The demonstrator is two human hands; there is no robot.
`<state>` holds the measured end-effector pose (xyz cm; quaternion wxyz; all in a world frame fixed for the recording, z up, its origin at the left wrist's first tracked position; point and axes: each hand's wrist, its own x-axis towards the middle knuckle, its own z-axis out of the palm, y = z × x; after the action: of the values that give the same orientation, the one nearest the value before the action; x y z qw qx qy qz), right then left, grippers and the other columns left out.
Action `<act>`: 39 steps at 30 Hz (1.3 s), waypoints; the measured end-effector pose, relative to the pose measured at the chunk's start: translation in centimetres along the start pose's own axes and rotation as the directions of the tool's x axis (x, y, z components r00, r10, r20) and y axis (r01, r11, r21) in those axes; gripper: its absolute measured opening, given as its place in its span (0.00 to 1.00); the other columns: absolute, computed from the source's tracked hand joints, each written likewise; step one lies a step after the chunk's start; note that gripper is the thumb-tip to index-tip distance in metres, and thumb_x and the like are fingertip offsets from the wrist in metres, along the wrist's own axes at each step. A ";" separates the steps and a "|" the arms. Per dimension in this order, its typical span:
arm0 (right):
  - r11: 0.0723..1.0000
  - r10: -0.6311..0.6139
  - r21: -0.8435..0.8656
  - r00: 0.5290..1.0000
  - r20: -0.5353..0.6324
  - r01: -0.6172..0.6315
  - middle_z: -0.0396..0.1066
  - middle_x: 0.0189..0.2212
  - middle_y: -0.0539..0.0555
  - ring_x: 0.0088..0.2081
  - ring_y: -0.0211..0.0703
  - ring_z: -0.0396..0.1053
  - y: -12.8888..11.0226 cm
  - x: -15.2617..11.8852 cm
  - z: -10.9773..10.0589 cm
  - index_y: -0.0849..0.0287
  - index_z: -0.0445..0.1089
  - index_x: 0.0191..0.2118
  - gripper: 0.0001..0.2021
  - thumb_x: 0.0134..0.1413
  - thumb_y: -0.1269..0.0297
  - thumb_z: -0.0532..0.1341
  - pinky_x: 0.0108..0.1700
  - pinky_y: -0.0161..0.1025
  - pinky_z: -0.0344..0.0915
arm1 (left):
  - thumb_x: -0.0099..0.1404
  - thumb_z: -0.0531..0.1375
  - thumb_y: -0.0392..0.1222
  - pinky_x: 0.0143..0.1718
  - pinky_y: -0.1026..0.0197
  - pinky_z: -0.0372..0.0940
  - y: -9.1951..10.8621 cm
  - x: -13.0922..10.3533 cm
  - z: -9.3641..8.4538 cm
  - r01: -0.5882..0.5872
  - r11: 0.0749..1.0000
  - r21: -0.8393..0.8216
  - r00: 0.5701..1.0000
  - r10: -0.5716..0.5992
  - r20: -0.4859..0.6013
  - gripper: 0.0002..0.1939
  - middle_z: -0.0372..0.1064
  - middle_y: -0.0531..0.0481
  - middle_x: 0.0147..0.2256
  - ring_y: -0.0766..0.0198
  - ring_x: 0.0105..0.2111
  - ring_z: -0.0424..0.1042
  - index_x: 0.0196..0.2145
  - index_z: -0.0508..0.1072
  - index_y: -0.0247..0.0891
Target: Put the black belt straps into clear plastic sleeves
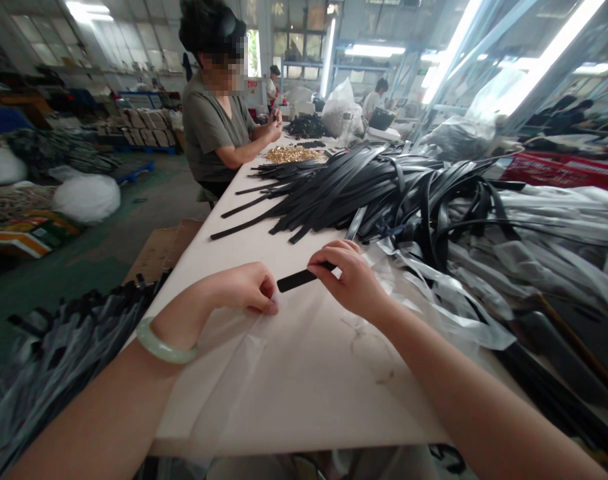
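In my right hand [348, 272] a black strap [299, 280] is pinched between thumb and fingers, its squared end pointing left toward my other hand. My left hand [247, 288] pinches the top of a long clear plastic sleeve [229, 387], which hangs down across the table toward its front edge. The strap's end is close to the left fingertips, and I cannot tell whether they touch. Beyond both hands lies a large pile of black straps [334, 187]. A pale green bangle [165, 343] circles my left wrist.
The pale table [304, 400] runs away from me. Plastic sleeves [549, 240] heap on the right. Bagged straps [74, 360] stand low at the left. A co-worker [214, 120] sits at the left side, near gold-coloured metal pieces [291, 155]. Cardboard [157, 250] lies beside the table.
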<state>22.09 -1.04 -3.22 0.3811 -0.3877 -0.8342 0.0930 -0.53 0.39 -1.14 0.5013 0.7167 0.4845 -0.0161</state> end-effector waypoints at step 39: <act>0.998 -0.066 0.012 0.990 0.122 0.065 0.72 0.28 0.51 0.35 0.42 0.66 -0.5 -0.2 0.6 0.58 0.68 0.30 0.05 0.58 0.70 0.58 0.47 0.44 0.54 | 0.52 0.65 0.46 0.19 0.67 0.48 0.6 1.1 1.8 -0.170 0.946 -0.277 0.981 0.137 -0.135 0.12 0.67 0.51 0.18 0.71 0.17 0.58 0.21 0.75 0.32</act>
<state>21.50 -1.47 -3.51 0.3335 -0.3521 -0.8679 0.1075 1.37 -0.21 -2.18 0.5713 0.6715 0.4524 0.1343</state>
